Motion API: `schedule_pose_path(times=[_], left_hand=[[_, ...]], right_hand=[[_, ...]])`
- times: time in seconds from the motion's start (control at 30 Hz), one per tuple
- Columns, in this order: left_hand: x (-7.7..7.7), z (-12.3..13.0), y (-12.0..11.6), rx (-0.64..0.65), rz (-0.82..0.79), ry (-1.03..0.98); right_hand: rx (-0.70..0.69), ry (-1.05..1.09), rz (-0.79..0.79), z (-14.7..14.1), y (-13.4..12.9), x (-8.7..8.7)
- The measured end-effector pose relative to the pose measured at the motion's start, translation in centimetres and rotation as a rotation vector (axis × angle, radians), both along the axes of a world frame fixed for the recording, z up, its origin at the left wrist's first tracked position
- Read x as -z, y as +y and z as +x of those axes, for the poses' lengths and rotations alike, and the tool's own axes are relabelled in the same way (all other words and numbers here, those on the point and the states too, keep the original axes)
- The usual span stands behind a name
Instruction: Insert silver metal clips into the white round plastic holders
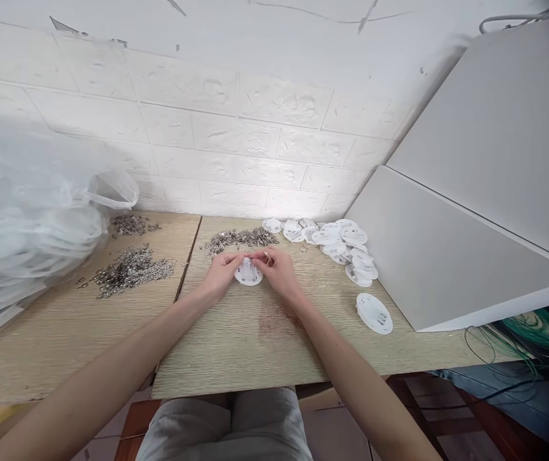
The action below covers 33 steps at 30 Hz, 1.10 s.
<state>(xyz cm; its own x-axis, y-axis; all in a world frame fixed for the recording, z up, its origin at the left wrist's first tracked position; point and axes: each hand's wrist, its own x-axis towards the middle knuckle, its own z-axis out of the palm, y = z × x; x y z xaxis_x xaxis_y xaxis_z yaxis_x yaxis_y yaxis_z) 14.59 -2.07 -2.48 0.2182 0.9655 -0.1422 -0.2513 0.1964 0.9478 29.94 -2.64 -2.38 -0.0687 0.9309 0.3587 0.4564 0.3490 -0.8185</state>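
In the head view, the left hand (221, 274) and the right hand (278, 272) pinch the far rim of a white disc (248, 276) between thumbs and fingers — it is held above the desk (236, 346), nearer the back edge than the front, with a heap of small metal parts (243, 240) just beyond. Overlapping white discs (334, 237) crowd the desk's back right corner, a lone disc (370, 312) lies near its right edge, and past its left edge a metal pile (133, 272) sits beside a translucent bag (29, 224).

On the table (236, 352), heaped parts (133, 272) lie between a bag (29, 211) (far left) and piled discs (334, 237).
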Motion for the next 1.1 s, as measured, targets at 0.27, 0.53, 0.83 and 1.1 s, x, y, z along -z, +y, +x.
schedule_pose_path(times=[0.27, 0.53, 0.83, 1.1], left_hand=[[0.32, -0.01, 0.07, 0.014, 0.053, 0.042], [-0.10, 0.12, -0.21, 0.000, 0.095, 0.156], [0.09, 0.07, -0.53, 0.054, 0.133, 0.146], [-0.29, 0.20, -0.69, 0.023, 0.096, 0.141]], right_hand=[[-0.060, -0.030, -0.057, 0.30, 0.02, -0.25], [-0.055, -0.116, -0.049, 0.30, -0.20, -0.58], [-0.098, -0.035, -0.111, 0.64, -0.27, -0.85], [-0.092, -0.087, -0.073, 0.74, -0.27, -1.03]])
